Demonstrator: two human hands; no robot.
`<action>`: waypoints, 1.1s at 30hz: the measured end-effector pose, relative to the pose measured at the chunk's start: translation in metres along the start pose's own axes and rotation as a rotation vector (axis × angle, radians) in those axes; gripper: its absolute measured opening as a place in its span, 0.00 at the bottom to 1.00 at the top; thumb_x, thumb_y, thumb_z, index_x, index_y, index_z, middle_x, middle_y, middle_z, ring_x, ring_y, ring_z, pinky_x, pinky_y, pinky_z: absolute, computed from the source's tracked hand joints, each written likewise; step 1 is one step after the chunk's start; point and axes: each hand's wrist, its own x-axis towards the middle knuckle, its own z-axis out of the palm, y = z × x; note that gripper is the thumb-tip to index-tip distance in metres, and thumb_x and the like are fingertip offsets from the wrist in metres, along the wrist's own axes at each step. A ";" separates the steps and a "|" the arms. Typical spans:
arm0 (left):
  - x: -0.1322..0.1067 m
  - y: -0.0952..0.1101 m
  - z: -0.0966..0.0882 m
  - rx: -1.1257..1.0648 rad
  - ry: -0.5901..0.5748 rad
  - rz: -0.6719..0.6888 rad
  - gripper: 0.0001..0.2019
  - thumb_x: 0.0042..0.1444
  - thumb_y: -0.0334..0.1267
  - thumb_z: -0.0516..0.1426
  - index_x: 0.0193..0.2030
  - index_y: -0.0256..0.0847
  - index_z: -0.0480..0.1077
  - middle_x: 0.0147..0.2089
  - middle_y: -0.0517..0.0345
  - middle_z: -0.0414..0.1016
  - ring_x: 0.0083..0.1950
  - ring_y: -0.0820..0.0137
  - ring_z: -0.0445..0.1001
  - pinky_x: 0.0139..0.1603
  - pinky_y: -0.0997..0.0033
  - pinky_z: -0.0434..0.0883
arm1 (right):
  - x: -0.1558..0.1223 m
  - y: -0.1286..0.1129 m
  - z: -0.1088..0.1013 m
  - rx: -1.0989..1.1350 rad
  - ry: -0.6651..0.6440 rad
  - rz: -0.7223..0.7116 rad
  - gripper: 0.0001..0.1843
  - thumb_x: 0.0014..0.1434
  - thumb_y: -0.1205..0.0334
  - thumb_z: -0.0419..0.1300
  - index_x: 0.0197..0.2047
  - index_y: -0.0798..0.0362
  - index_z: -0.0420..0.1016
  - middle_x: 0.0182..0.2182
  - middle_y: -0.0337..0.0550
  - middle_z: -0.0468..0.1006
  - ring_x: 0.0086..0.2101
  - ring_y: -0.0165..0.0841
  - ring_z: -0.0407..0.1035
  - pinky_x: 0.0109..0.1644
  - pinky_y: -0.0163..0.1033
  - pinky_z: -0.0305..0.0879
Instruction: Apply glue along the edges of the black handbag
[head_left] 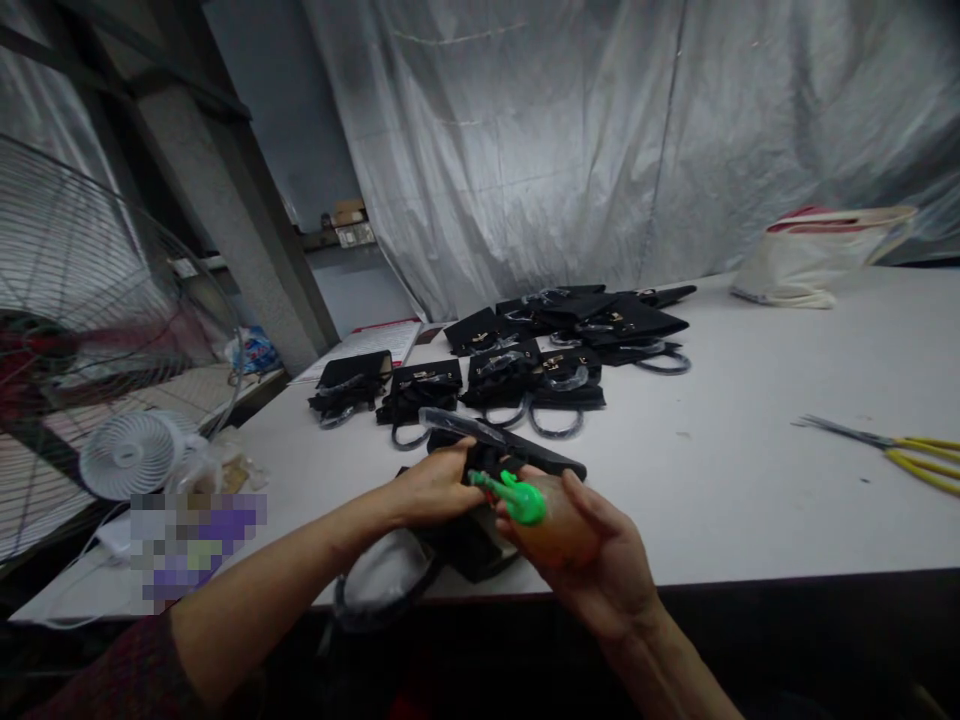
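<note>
My right hand (pixel 611 560) is wrapped round a squeeze bottle (pixel 559 525) of orange-brown liquid. Its green nozzle (pixel 525 500) points left, toward the black handbag (pixel 480 545) at the table's front edge. With closed fingers, my left hand (pixel 439 485) grips the upper part of this bag, whose handle (pixel 390 590) in clear plastic wrap hangs over the edge. The nozzle tip is close to my left fingers; whether it touches the bag I cannot tell. Behind it lie several more black handbags (pixel 502 370) with gold-coloured clasps and plastic-wrapped handles.
Yellow-handled scissors (pixel 892 450) lie at the right on the white table (pixel 720 490). A cream cloth bag (pixel 802 265) stands at the back right. To the left are a small white fan (pixel 135 455), a large caged fan (pixel 82 300) and a concrete pillar (pixel 232 190).
</note>
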 end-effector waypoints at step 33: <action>0.123 0.047 -0.070 0.448 0.203 0.101 0.13 0.57 0.43 0.57 0.45 0.38 0.70 0.43 0.47 0.78 0.42 0.57 0.75 0.39 0.66 0.66 | -0.062 -0.037 -0.106 -0.011 0.157 -0.117 0.23 0.51 0.40 0.67 0.42 0.48 0.82 0.45 0.58 0.80 0.38 0.45 0.76 0.14 0.29 0.56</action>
